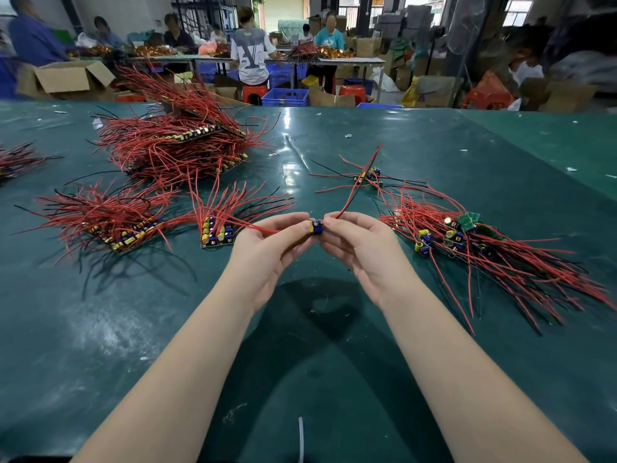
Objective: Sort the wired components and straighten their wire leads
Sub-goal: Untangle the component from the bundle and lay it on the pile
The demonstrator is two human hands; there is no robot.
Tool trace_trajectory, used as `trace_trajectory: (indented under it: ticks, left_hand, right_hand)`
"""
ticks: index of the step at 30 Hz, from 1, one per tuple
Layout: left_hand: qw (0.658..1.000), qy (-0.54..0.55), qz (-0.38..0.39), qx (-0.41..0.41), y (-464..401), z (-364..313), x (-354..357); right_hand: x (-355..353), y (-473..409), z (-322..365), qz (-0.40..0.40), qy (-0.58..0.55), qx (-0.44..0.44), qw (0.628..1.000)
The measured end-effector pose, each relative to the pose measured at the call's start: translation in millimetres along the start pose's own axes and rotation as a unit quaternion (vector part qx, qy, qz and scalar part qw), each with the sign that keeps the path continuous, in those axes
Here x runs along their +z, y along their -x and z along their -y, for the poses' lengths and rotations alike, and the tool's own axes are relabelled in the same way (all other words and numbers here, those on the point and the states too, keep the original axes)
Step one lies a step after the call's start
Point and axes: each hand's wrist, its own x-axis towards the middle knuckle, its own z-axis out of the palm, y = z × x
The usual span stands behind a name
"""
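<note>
Both forearms reach forward over the green tabletop [334,362], hands meeting mid-frame, raised off it. Left hand [267,245] and right hand [360,242] each pinch one small wired component [316,226] between thumb and fingers; one red lead [359,185] rises up-right from it. Piles counted: three stacks to the left, a tall one [173,145] behind two lower ones, one loose heap [484,248] to the right, one stray unit [369,175] beyond the hands.

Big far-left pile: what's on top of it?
On the big pile, a tilted row of boards with red leads fanning upward. Boards beneath are mostly covered by wires.
</note>
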Motion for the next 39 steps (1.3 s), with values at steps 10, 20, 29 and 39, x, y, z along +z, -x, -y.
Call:
trace_trajectory:
  ticks: [10,20,29,39]
  left_hand:
    - [0.999,0.013,0.033,-0.003,2.3,-4.0,-1.0]
    - [0.996,0.062,0.056,-0.022,0.4,-4.7,-1.5]
    - [0.997,0.068,0.038,-0.026,-1.9,-4.4,-2.8]
    - [0.999,0.047,0.014,-0.011,0.5,-3.5,-0.4]
  right_hand:
    - [-1.6,0.0,4.5,0.033,-0.050,0.045,0.997]
    - [-4.9,-2.3,4.2,0.073,-0.106,0.086,0.988]
    - [-11.2,-5.9,9.4,0.048,-0.054,-0.013,0.997]
    - [-9.4,-2.5,8.1,-0.013,-0.019,-0.050,0.998]
